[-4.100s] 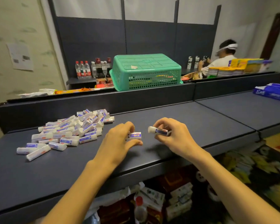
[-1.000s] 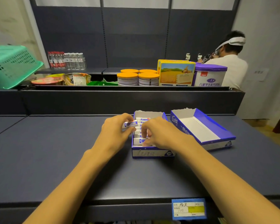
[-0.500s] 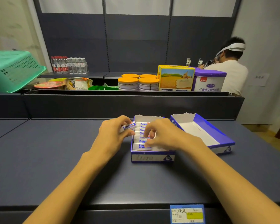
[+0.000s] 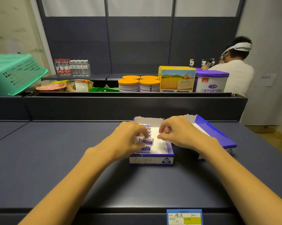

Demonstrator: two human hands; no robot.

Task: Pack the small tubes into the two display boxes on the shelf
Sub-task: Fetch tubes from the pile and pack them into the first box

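Pinching one small tube (image 4: 146, 141) between its fingertips, the left hand (image 4: 127, 140) holds it over the stacked tubes (image 4: 147, 127) along the left wall of the near display box (image 4: 151, 159). The right hand (image 4: 181, 132), fingers loosely curled and holding nothing, hovers over the box's right side; the second display box (image 4: 218, 135) lies just beside it toward the shelf's (image 4: 55, 159) right edge.
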